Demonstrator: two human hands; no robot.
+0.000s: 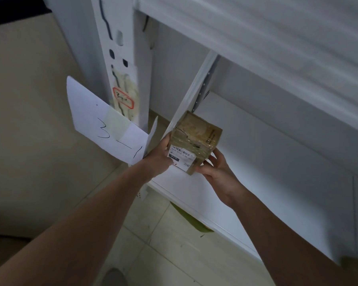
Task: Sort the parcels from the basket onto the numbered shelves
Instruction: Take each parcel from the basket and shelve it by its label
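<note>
Sorting | left hand (160,159) and right hand (217,174), fingers (216,156) gripping opposite faces, are holding taped parcel (195,139) at shelf's (194,196) front-left corner | likely stiff, light (tape probably slick)

Views: one, worn on the person's head.
Stance: above and behind the left hand (159,159) and right hand (217,172); both forearms run in from the bottom edge.
Facing: forward and steeply down, tilted.
Nearness: close; the fingers (167,141) on the parcel (196,137) sit near frame centre.
Beyond the fingers: the lower shelf (256,162), with the upper shelf (256,38) above it.
Left of the fingers: a paper sign (95,116) marked 3-1.
Nearer than the fingers: tiled floor (163,234).
Lens: wide; shelf edges slant, and the top is blurred.
</note>
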